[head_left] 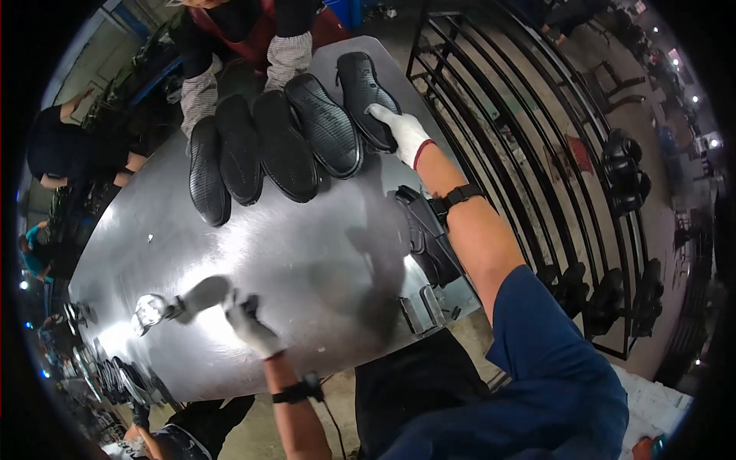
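Note:
Five black soles lie in a slanting row on the metal table (307, 253), treads up: a far-left sole (207, 176), a second (239, 149), a middle one (284, 146), a ridged one (326, 123) and a far-right one (360, 80). On the far-right sole my right hand (399, 132), in a white glove, is closed, thumb across its face. My left hand (253, 328), gloved too, is blurred over the near left of the table. Beside its fingers is a smeared dark oval (205, 295), and farther left a shiny rounded metal object (151, 311). Whether I hold either cannot be told.
A co-worker (245, 34) in patterned sleeves stands across the table, forearms behind the soles. Black items (429, 241) and a metal bracket (422, 309) lie at the table's right edge. Beyond is a black rack (521, 146) with shoes (625, 172).

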